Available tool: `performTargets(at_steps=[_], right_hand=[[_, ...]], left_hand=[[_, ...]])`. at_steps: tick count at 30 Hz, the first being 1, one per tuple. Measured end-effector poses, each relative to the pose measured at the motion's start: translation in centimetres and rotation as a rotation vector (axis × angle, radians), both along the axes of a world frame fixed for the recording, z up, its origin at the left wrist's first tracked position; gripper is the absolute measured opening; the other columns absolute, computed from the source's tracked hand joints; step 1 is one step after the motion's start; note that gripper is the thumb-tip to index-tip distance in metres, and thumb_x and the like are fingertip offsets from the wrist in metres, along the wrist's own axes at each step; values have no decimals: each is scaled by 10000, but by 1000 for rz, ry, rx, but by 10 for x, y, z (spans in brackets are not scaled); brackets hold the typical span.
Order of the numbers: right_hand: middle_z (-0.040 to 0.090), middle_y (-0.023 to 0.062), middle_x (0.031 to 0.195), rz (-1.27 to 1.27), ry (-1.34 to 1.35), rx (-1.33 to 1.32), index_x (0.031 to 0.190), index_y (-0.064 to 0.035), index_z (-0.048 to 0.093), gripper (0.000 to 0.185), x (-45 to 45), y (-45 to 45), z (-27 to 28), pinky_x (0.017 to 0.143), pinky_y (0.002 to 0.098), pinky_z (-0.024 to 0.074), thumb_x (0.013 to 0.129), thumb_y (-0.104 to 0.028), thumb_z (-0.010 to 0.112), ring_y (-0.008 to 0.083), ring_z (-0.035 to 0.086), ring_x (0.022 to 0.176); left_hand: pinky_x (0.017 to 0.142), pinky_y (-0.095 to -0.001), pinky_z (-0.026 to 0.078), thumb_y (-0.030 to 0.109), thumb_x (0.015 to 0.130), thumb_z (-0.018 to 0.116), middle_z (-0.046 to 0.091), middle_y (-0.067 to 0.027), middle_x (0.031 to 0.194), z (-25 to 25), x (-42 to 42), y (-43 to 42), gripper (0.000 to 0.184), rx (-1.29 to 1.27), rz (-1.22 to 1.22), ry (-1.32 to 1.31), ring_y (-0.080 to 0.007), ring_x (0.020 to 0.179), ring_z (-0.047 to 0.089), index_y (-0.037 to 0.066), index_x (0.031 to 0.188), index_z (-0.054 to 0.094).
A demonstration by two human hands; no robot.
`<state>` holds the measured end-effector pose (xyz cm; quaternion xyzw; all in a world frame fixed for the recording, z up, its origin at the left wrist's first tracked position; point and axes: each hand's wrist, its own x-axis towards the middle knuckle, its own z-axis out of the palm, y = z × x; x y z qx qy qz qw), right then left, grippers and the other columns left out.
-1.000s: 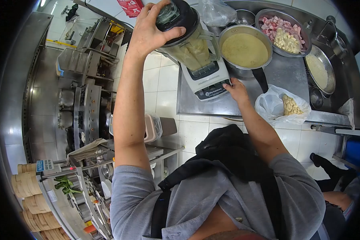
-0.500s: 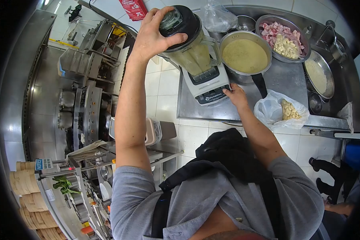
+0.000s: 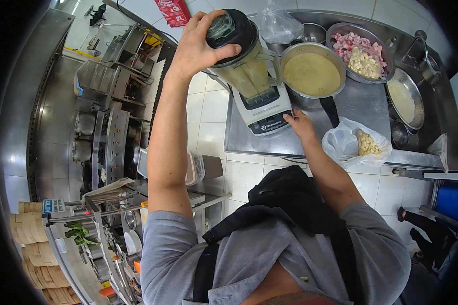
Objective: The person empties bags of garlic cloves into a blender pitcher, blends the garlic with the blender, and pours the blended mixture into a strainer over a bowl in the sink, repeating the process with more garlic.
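Note:
My left hand [image 3: 198, 48] is wrapped over the black lid [image 3: 234, 30] of a blender, thumb on one side and fingers on the other. Below it, the clear blender jug [image 3: 249, 73] holds a pale yellow-green mixture. The jug sits on a white base [image 3: 262, 113]. My right hand [image 3: 301, 126] is closed at the right end of the base's black front panel, with its fingertips on a control there; the exact part is hidden. Beside the blender, a pot [image 3: 313, 68] contains a similar yellow-green liquid, its black handle pointing toward me.
An open plastic bag [image 3: 341, 140] of pale peeled cloves or nuts lies at the counter's front edge. Behind stand a bowl [image 3: 361, 51] of raw meat with pale pieces, a colander [image 3: 404, 96] and a knotted clear bag [image 3: 279, 25]. Bamboo steamers [image 3: 28, 229] stack at left; another person's legs [image 3: 425, 229] show at right.
Both hands stay in the same places on the blender. The view shifts slightly. At the right, the other person has moved lower in the picture.

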<state>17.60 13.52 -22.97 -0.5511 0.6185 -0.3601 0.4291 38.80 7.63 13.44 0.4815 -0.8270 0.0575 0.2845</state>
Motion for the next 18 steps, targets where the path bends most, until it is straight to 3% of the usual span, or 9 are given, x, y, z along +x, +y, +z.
performTargets(at_steps=[7, 9, 18], right_hand=[[633, 210, 1102, -21, 92, -21, 1193, 47, 557, 693, 1, 1, 10, 830, 342, 485, 752, -475, 676, 284, 645, 933], [584, 256, 1163, 63, 46, 40, 1218, 56, 529, 678, -1, 1, 15, 924, 386, 441, 779, -445, 650, 351, 573, 1081], [592, 240, 1157, 117, 56, 80, 1243, 32, 510, 623, -2, 0, 11, 910, 392, 447, 802, -383, 656, 349, 579, 1064]], left_hand=[[921, -394, 438, 442, 540, 736, 529, -117, 1150, 1, -1, 1, 788, 15, -2, -4, -289, 1074, 542, 121, 1233, 542], [921, -394, 439, 448, 537, 736, 529, -118, 1155, 1, -1, 1, 794, 29, 10, 0, -290, 1077, 543, 120, 1234, 542], [921, -400, 445, 455, 535, 727, 532, -130, 1165, -1, 1, -1, 797, 7, 0, -4, -296, 1077, 548, 120, 1236, 547]])
